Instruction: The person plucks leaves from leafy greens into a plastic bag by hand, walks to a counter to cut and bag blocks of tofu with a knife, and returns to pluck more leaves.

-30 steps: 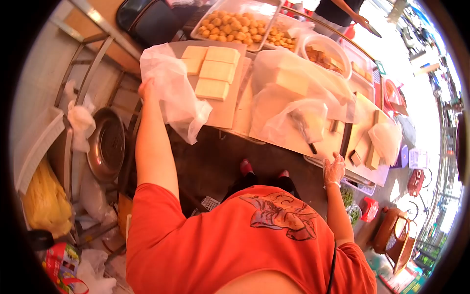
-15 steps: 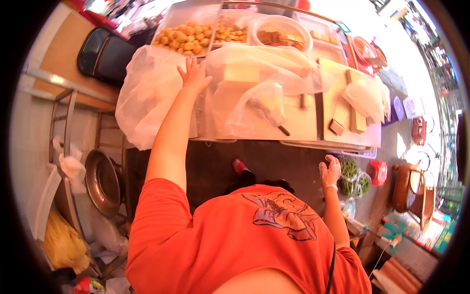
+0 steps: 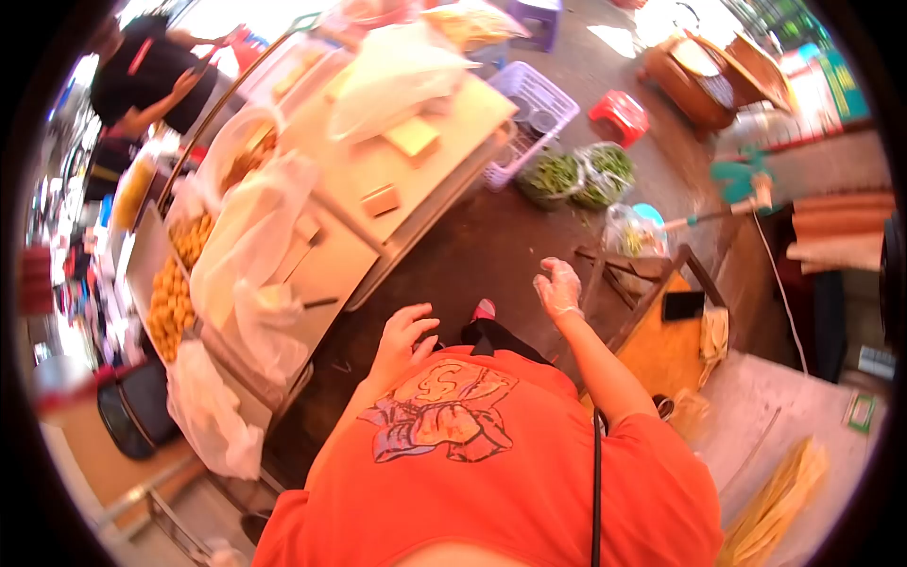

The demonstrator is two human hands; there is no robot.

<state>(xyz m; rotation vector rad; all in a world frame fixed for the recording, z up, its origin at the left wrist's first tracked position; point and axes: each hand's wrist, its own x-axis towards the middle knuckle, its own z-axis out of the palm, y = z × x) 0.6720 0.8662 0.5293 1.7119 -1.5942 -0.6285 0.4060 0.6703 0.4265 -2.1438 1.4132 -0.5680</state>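
Observation:
My left hand (image 3: pixel 406 342) is bare and hangs in front of my shirt, its fingers apart and loosely bent, with nothing in it. My right hand (image 3: pixel 559 289), in a clear plastic glove, is raised over the floor, thumb and fingers slightly curled and holding nothing. Left of my hands stands a stall table with cutting boards (image 3: pixel 340 253). A knife handle (image 3: pixel 319 303) sticks out from under clear plastic sheeting (image 3: pixel 250 236). A small brown-edged block (image 3: pixel 381 200) and a pale yellow block (image 3: pixel 413 138) lie on the boards, the latter beside a white plastic bag (image 3: pixel 392 76).
Golden fried balls (image 3: pixel 170 304) fill a tray at the table's far edge, near a round tub (image 3: pixel 213 161). Bagged greens (image 3: pixel 605 175), a purple basket (image 3: pixel 564 99) and a red stool (image 3: pixel 619 117) are on the floor. A phone (image 3: pixel 683 305) lies on a wooden seat at right. A person (image 3: pixel 142 80) stands beyond the table.
My view has swung to the right, so the table now sits at the left. My left hand has come off the plastic sheeting and back to my body. The right stays raised and gloved.

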